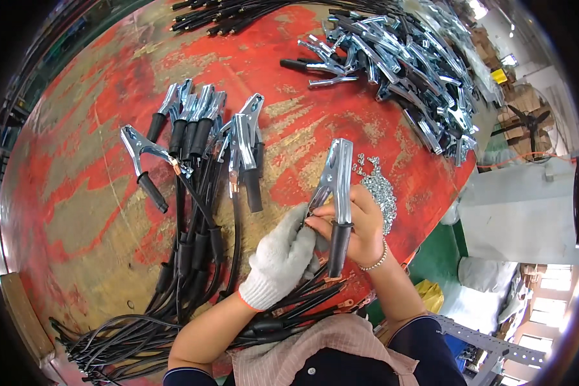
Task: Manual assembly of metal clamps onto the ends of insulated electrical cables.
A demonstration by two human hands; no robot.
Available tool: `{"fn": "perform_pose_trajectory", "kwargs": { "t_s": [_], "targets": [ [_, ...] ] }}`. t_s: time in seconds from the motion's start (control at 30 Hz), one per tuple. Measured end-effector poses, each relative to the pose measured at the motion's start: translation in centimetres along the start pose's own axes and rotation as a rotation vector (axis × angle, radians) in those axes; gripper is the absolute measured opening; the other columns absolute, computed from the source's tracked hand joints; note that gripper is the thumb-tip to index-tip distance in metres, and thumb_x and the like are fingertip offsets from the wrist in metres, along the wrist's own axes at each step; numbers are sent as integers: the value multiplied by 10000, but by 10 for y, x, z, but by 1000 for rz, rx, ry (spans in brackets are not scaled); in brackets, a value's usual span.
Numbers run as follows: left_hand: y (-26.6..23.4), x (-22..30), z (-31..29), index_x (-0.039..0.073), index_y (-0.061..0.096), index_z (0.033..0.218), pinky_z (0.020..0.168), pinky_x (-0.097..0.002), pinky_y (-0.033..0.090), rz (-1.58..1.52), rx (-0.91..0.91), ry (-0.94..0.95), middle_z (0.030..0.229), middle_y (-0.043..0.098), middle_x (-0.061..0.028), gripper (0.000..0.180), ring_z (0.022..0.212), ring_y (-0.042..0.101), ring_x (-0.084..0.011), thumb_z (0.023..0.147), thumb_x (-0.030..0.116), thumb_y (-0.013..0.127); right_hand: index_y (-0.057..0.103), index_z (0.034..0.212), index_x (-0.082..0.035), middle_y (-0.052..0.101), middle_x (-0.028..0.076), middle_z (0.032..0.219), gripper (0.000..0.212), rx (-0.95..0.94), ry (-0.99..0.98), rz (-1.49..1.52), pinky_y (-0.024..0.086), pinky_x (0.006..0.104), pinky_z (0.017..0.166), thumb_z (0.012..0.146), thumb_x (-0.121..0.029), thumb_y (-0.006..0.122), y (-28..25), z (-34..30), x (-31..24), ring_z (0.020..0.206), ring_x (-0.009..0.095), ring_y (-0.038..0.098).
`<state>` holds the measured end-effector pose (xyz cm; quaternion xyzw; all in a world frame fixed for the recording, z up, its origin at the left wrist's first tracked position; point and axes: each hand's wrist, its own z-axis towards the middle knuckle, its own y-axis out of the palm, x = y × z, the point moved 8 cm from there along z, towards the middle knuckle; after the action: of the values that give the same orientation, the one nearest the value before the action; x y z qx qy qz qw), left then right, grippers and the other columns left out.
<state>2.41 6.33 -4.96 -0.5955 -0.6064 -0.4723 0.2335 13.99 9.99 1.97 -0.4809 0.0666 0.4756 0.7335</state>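
A metal spring clamp (pixel 336 174) with a black-sleeved handle (pixel 340 251) stands upright in front of me, jaws pointing away. My left hand (pixel 280 254), in a white knitted glove, is closed on its left handle, most of which the fingers hide. The bare right hand (pixel 363 228) reaches behind the black sleeve. Its thumb and index finger pinch together at the inner side of the left handle, close to the gloved fingertips; any small part between them is too hidden to make out. Copper-lugged black cable ends (pixel 344 303) lie below both hands.
Small metal nuts (pixel 381 193) are heaped right of my right hand. A big pile of clamps (pixel 405 64) lies far right. Left of me are clamps fitted on black cables (pixel 196 128). More cables (pixel 231 16) lie at the far edge of the worn red table (pixel 109 212).
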Motion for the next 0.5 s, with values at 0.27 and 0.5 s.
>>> {"fn": "perform_pose_trajectory", "kwargs": {
  "t_s": [0.27,0.5],
  "targets": [
    [0,-4,0,14,392,1392,503,-221,463,-23,6,28,763,573,-20,433,555,529,-65,973,117,435,739,948,-79,598,43,842,244,-39,-53,61,446,314,652,711,-101,790,-7,-9,-2,719,198,556],
    [1,3,0,-12,384,1378,513,-234,481,80,-19,51,826,627,-65,428,571,555,-83,967,100,421,751,956,-75,612,45,844,246,-72,-65,31,438,311,640,717,-115,785,-10,-11,-4,711,199,553]
  ]
}}
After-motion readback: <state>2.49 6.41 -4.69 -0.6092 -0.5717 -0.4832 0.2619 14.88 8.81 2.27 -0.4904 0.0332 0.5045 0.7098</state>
